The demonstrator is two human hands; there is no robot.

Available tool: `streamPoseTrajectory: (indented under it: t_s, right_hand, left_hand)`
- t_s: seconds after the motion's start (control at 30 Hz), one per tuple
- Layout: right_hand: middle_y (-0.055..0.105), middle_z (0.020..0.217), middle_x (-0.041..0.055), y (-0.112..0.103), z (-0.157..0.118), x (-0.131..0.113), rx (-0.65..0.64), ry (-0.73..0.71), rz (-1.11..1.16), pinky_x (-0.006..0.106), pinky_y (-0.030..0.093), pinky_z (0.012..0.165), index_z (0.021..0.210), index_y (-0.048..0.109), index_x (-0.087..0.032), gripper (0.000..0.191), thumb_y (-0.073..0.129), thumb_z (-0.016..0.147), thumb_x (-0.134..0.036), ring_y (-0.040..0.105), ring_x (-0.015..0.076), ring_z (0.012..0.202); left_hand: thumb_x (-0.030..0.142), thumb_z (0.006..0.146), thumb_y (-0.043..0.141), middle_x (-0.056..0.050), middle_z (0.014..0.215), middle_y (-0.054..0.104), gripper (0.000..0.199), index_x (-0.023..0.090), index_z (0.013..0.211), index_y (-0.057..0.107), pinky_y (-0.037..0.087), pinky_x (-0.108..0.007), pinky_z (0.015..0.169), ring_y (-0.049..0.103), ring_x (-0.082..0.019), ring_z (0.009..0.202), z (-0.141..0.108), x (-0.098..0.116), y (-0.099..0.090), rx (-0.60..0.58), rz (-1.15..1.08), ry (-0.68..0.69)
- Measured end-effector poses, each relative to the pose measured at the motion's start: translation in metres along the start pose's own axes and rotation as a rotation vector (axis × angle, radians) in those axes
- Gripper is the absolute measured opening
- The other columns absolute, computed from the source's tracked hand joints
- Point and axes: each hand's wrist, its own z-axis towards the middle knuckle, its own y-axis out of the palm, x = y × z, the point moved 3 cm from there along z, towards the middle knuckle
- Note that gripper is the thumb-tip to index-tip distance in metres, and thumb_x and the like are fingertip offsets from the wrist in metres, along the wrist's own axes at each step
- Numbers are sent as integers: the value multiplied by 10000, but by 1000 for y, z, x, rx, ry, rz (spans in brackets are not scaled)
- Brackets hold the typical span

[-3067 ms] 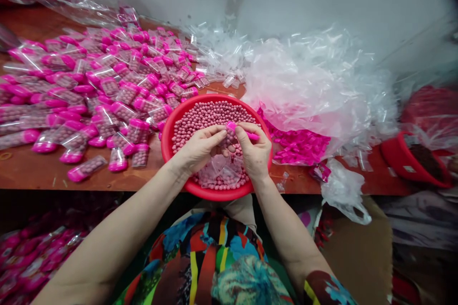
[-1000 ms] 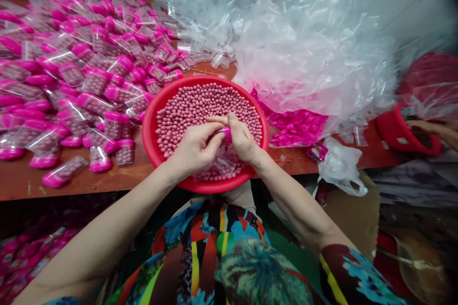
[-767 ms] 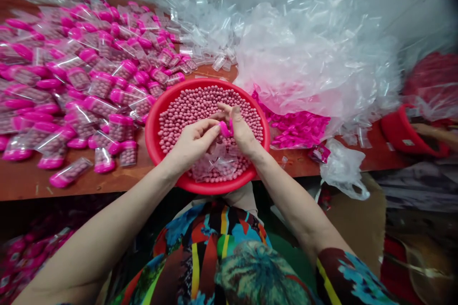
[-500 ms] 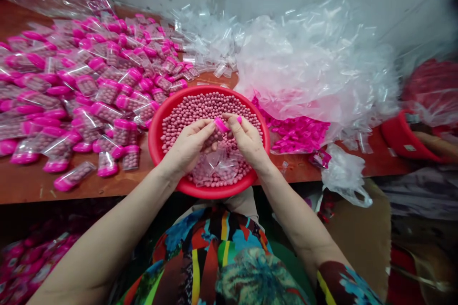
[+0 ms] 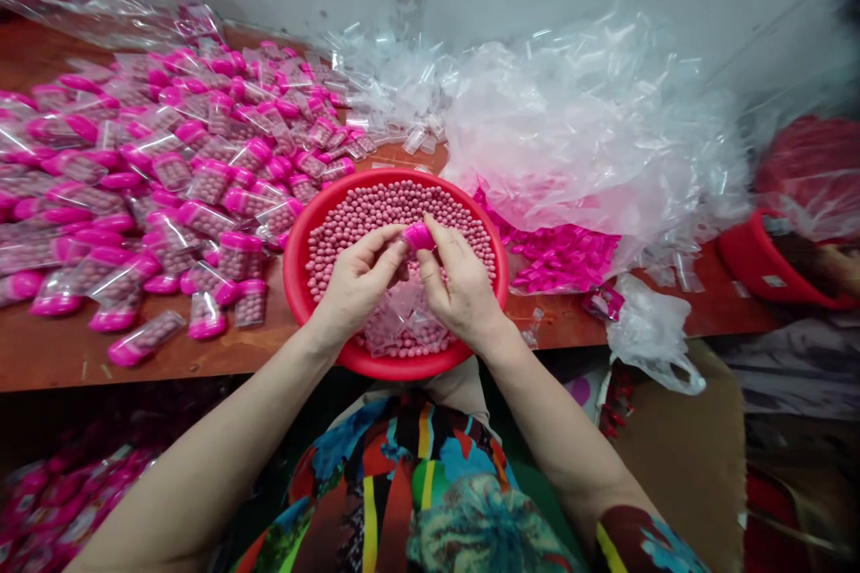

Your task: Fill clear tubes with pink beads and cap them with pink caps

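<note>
Over a red basin (image 5: pixel 294 273) full of small pink balls (image 5: pixel 336 228), both hands meet at a bright pink cap (image 5: pixel 418 236). My left hand (image 5: pixel 363 277) is closed round a small container under the cap, mostly hidden by the fingers. The fingertips of my right hand (image 5: pixel 457 273) press on the cap from the right. Clear plastic pieces (image 5: pixel 396 309) lie on the balls below the hands.
Many filled, pink-capped containers (image 5: pixel 208 183) cover the table's left side. Clear empty ones (image 5: pixel 396 76) lie behind the basin. To the right are a plastic bag (image 5: pixel 571 134), loose pink caps (image 5: pixel 564 255), a crumpled bag (image 5: pixel 649 331) and another red basin (image 5: pixel 772 264) with a person's hand.
My right hand has come onto the pink cap held at the left fingertips. The small pink piece in its fingers no longer shows separately. The view has shifted slightly.
</note>
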Motion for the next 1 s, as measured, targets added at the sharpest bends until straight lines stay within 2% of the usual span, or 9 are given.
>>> streamPoseTrajectory:
  t_s: [0.13,0.27,0.43,0.6,0.7,0.9,1.0]
  right_hand:
    - [619,1355,256,9,-5,3,-68,-65,-264,558,538,1091,1514,418,-40,669,607,971,-382,607,354,1264]
    - [600,1333,278,19,-6,4,-37,-75,-403,571,555,1050,1487,384,-20,731,652,937,-419,602,383,1242]
    - [605,1241,243,27,-3,-2,31,-112,-402,515,590,999,1449,375,-36,671,642,934,-375,629,351,1159]
    - [621,1108,178,31,5,-1,-45,-69,-413,482,623,857,1351,433,-95,523,617,925,-335,661,318,995]
    - [640,1058,165,32,6,3,-54,-100,-383,467,632,805,1308,450,-114,530,640,905,-401,678,315,940]
    - [677,1067,186,36,-2,10,21,-111,-356,474,637,795,1312,469,-110,554,646,898,-433,701,321,915]
    - [674,1147,194,40,-3,13,5,-70,-303,487,631,874,1352,465,-133,596,684,876,-417,696,332,1016]
  left_hand:
    - [343,923,680,-52,1001,741,255,170,1102,738,550,-260,803,662,-164,899,1,1,1,-28,171,123]
    - [314,940,629,-48,942,731,258,153,1124,709,542,-248,667,632,-137,727,0,3,2,-37,225,138]
    - [284,918,638,-28,849,703,203,155,1062,699,527,-235,618,619,-129,673,-1,2,3,-3,214,146]
    - [300,928,629,-42,909,721,184,155,1028,678,544,-246,690,630,-133,735,1,-2,3,32,158,93]
    - [306,919,632,-50,947,728,179,153,1004,670,540,-252,707,640,-140,770,2,-5,2,43,144,61]
    - [281,901,627,-46,923,722,156,152,977,667,530,-264,707,642,-150,774,2,-8,-1,50,186,47]
    - [287,895,646,-39,907,712,163,152,981,675,518,-255,702,632,-144,764,3,-8,0,44,152,24]
